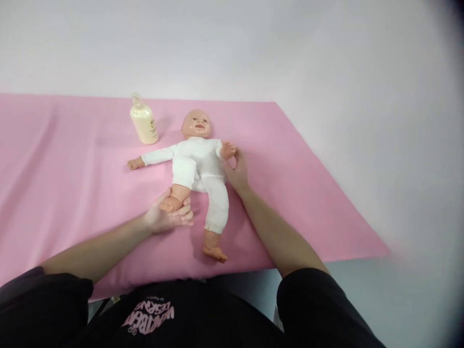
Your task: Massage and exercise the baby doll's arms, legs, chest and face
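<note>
A baby doll (203, 157) with a bare plastic head and a white cloth body lies on its back on the pink cloth, head toward the wall. My left hand (165, 215) is wrapped round the doll's foot on the left side, and that leg is bent up at the knee. The other leg lies straight toward me. At the doll's right edge, my right hand (238, 171) holds it by the side of the torso and the small raised hand; some of my fingertips are hidden there.
A pump bottle (145, 123) of pale yellow liquid stands left of the doll's head. The pink cloth (290, 193) covers the table, with folds at the left. White walls (217, 48) rise behind and at the right. The table's front edge lies close to my body.
</note>
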### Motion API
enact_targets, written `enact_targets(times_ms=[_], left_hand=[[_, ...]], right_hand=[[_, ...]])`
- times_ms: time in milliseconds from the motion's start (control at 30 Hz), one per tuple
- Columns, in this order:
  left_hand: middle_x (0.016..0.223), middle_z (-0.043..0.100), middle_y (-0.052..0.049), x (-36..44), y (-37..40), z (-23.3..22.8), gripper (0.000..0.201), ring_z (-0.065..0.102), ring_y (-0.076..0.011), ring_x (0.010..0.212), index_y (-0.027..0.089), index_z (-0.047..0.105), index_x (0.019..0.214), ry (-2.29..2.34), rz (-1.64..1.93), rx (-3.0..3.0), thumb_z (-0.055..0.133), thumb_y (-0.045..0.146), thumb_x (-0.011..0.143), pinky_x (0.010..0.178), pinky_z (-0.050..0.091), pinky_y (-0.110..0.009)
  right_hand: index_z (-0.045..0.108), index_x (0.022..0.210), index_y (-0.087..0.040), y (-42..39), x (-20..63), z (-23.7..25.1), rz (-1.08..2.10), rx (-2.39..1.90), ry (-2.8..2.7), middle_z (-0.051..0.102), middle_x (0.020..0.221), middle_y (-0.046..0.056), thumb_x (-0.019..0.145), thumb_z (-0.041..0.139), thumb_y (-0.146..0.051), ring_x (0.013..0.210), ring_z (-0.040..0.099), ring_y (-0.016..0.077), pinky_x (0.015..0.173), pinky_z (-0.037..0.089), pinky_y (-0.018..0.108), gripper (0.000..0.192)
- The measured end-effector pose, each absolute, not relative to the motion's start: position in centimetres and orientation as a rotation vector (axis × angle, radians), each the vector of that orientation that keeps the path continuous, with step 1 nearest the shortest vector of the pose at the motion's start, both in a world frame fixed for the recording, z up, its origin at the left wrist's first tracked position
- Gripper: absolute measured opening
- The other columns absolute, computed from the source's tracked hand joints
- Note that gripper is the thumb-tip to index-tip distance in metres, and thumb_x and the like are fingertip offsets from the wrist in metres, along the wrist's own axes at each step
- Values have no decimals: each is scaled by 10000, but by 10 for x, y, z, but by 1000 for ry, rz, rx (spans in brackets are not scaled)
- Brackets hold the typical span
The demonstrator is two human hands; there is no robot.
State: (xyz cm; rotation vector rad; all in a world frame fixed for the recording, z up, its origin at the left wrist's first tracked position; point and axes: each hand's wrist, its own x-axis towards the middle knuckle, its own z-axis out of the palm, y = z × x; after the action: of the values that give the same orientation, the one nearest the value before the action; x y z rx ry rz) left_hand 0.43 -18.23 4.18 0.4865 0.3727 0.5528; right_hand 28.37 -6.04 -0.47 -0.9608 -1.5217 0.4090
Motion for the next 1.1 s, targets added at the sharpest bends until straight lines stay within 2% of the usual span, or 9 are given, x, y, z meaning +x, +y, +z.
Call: enact_targets(times_ms=[133, 300, 433, 533, 633, 733, 833, 933, 1100], left_hand=[[659, 511, -13, 6, -177, 41, 505, 529, -190, 631, 167, 595, 873, 479, 618, 361, 466, 635, 1015, 710, 559, -359], [686, 512, -9, 6, -177, 36, 480, 541, -195, 684, 156, 605, 940, 391, 567, 402, 544, 630, 988, 748, 531, -351], [696, 518, 8, 4, -180, 28, 512, 543, -194, 704, 168, 580, 969, 220, 447, 513, 684, 663, 888, 770, 497, -362], [702, 548, -3, 2, -182, 21, 558, 550, -201, 707, 176, 571, 982, 129, 365, 635, 691, 706, 859, 772, 488, -383], [745, 602, -26, -2, -183, 19, 582, 588, -209, 722, 174, 586, 1019, 103, 285, 755, 690, 721, 852, 785, 503, -395], [897, 693, -77, -7, -182, 21, 589, 668, -250, 853, 162, 630, 1104, 149, 151, 902, 761, 664, 826, 856, 530, -406], [1084, 736, -92, -10, -180, 24, 510, 684, -261, 1053, 167, 677, 1171, 233, 7, 1116, 811, 539, 848, 963, 529, -367], [1161, 740, -76, -12, -178, 24, 448, 678, -247, 1128, 181, 706, 1188, 272, -40, 1227, 809, 481, 872, 990, 534, -332], [1207, 742, -94, -12, -179, 29, 462, 673, -274, 1194, 183, 722, 1197, 315, -21, 1228, 828, 468, 850, 1049, 525, -369]], right_hand=[[689, 1295, -287, -65, 280, -2, 272, -879, -1901, 692, 1400, 89, 1018, 572, -527, 1479, 533, 294, 1278, 418, 576, 384], [668, 1349, -294, -62, 280, -1, 194, -808, -1980, 663, 1444, 85, 1057, 528, -441, 1528, 476, 280, 1284, 422, 560, 356], [579, 1430, -301, -61, 283, -8, 297, -822, -1854, 632, 1471, 89, 1036, 560, -488, 1477, 532, 282, 1278, 421, 550, 436], [500, 1473, -288, -58, 285, -11, 415, -887, -1648, 590, 1509, 113, 999, 607, -540, 1427, 573, 292, 1232, 463, 557, 548], [432, 1495, -278, -54, 290, -9, 492, -913, -1452, 479, 1602, 145, 951, 660, -554, 1484, 510, 305, 1202, 486, 548, 651], [393, 1491, -291, -45, 298, -8, 503, -918, -1280, 381, 1659, 142, 886, 717, -548, 1554, 412, 314, 1204, 477, 535, 732], [410, 1421, -286, -33, 309, -16, 578, -963, -1079, 461, 1568, 140, 836, 740, -509, 1450, 536, 290, 1136, 539, 513, 708], [441, 1323, -275, -24, 319, -27, 764, -1066, -844, 556, 1436, 121, 821, 740, -461, 1257, 673, 244, 1027, 616, 476, 613], [455, 1229, -281, -23, 323, -30, 890, -1110, -691, 581, 1386, 94, 825, 730, -414, 1172, 712, 219, 953, 654, 466, 506]])
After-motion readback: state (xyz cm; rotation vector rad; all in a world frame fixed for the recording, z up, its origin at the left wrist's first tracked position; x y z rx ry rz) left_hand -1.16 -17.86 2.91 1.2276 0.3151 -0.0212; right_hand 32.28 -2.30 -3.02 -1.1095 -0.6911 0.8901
